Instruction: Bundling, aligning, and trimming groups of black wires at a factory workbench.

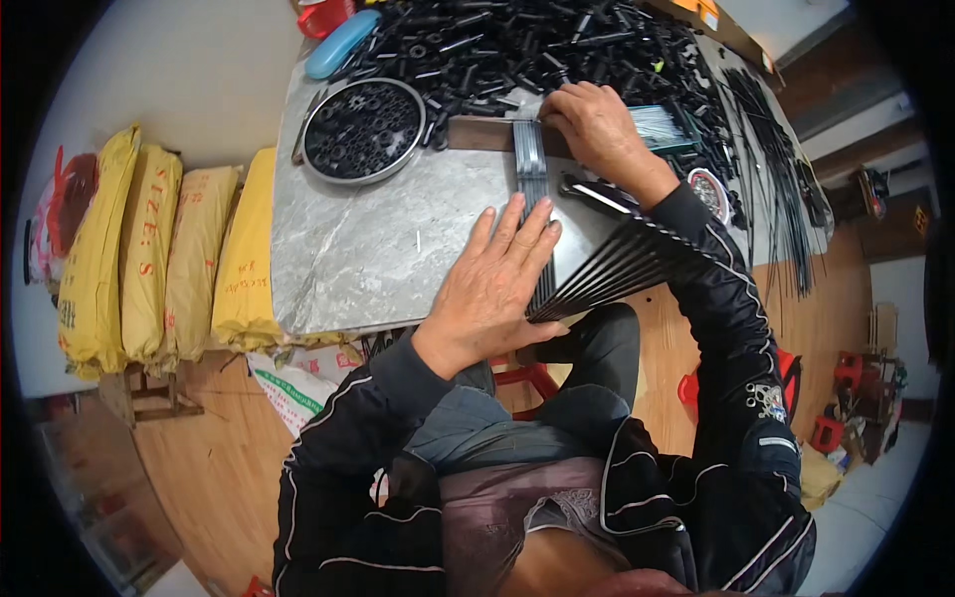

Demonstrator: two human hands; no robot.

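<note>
My left hand (494,276) lies flat with its fingers stretched out over the near part of a row of thin grey metal rods (531,159) laid side by side. The far end of that row rests against a low brown bar (482,133). From beside my left hand a fan of thin black rods (622,261) spreads to the right, beneath my right forearm. My right hand (603,131) is just right of the row's far end, at the edge of a heap of black parts (497,50). Its fingers are curled together, and whatever they pinch is hidden.
A round metal bowl (309,156) of small black rings stands at the left of the grey marbled table (343,261). A light-blue case (341,46) lies behind it. Long black rods (776,189) hang over the right edge, near a small dish (723,195). Yellow sacks (149,249) stand at left.
</note>
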